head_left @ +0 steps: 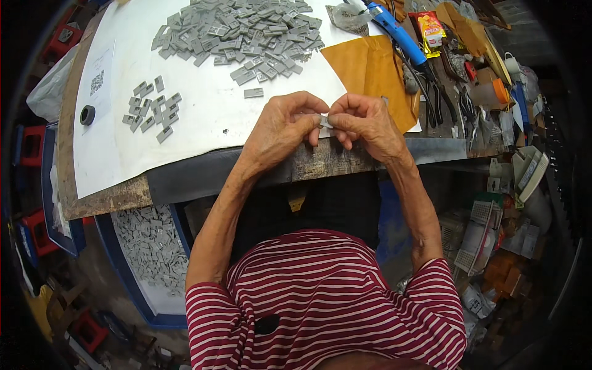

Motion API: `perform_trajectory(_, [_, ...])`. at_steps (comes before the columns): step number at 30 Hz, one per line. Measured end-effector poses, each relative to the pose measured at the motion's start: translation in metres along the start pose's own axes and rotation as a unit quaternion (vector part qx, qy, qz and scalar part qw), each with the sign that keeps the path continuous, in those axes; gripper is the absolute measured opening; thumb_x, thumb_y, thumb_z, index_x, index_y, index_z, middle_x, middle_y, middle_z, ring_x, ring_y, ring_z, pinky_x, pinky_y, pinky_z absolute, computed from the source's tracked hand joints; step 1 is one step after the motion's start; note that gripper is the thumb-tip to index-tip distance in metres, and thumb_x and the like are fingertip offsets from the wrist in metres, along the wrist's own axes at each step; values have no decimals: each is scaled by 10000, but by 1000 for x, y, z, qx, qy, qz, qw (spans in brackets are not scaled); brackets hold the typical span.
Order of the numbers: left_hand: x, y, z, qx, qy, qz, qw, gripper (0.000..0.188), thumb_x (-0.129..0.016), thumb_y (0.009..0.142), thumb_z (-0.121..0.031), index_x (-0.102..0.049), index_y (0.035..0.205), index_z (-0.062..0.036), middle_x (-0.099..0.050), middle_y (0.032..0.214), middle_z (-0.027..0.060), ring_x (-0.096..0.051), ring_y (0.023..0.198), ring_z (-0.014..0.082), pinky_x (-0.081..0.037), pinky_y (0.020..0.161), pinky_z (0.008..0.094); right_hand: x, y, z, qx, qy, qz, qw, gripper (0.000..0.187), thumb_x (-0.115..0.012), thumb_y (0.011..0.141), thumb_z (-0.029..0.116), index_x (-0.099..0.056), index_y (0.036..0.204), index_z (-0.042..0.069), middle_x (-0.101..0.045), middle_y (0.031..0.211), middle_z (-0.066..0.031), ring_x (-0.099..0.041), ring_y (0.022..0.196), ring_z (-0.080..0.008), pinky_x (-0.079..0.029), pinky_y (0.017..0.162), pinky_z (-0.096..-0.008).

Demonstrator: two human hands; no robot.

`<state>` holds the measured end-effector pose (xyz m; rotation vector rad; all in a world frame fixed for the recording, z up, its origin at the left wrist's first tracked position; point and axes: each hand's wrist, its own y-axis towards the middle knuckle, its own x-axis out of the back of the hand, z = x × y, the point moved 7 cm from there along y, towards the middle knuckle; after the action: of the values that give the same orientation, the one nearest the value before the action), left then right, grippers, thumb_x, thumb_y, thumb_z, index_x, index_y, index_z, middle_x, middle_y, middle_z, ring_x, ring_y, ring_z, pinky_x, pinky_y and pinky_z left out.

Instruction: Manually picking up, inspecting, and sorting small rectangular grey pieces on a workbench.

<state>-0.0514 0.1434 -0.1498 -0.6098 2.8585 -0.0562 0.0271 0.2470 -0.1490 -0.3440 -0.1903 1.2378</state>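
Between both hands, just over the table's front edge, a small grey rectangular piece point(325, 122) is pinched by the fingertips. My left hand point(285, 126) grips it from one side, thumb against fingers. From the other side my right hand point(367, 123) pinches it too; the fingers cover most of it. Beyond the hands lies a large heap of similar grey pieces point(240, 34) on white paper point(203, 117). One single grey piece point(253, 93) rests apart from the heap, close to my left hand. A smaller group of grey pieces point(157, 111) is spread at the left.
A black ring point(87, 115) sits on the paper's left side. At the right are a brown envelope point(364, 74), a blue power screwdriver point(398, 34), a snack bag point(430, 31) and pliers. Below the table at left stands a blue tray point(132, 280) full of grey pieces.
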Motion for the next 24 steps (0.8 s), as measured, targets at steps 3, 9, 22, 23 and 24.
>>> perform_trajectory(3, [0,0,-1,1,-7,-1,1000,171,-508,836,-22,-572,978,50,-570,668,36,-524,585,74,-405,556,184,-2,-1,-3,25,23,-17,999,98,-604,794,50,-568,819,-38,-550,632,-36,-516,505,-77,-410,424,-181])
perform_trajectory(9, [1,2,2,-3,-1,-4,1000,174,-510,825,-8,-562,973,65,-578,694,48,-540,594,78,-445,573,201,-3,-3,0,60,4,-46,997,81,-585,799,36,-560,805,-40,-540,625,-31,-498,493,-68,-390,404,-184])
perform_trajectory(22, [-1,-4,-19,-142,271,-82,948,192,-638,769,-41,-613,952,9,-642,798,97,-605,722,146,-476,639,255,4,-3,7,83,-8,-63,995,89,-566,832,46,-573,854,-40,-561,633,-48,-516,497,-79,-420,436,-186])
perform_trajectory(23, [1,-4,-19,-141,273,-84,948,192,-638,769,-41,-613,952,9,-642,798,97,-605,722,146,-476,639,255,3,-3,7,82,10,-57,995,107,-555,846,61,-574,866,-42,-565,634,-54,-523,499,-86,-432,453,-187])
perform_trajectory(24, [2,-5,-21,-148,285,-84,943,194,-638,768,-41,-611,954,7,-640,800,101,-607,722,156,-476,634,260,2,-2,7,80,28,-51,995,126,-544,859,76,-574,879,-44,-570,634,-59,-531,502,-92,-443,469,-189])
